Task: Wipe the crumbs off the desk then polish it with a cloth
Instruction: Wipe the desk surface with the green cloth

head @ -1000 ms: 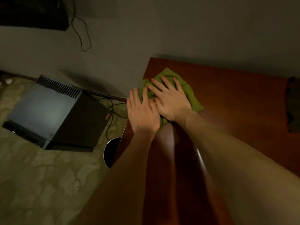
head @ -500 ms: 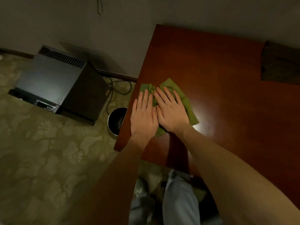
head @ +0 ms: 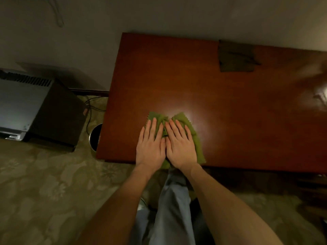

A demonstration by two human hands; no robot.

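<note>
Flat palms, fingers straight: left hand [head: 150, 147] and right hand [head: 180, 146] press bunched green zigzag-edged cloth [head: 181, 118] onto glossy red-brown wooden desk [head: 177, 76], at desk's near edge, likely to sweep crumbs off.

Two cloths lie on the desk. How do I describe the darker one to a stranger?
Find the red-brown desk. At its far edge, against the wall, lies the dark cloth. Unlike the green cloth at the near edge, it is dull, brownish and alone.
</note>
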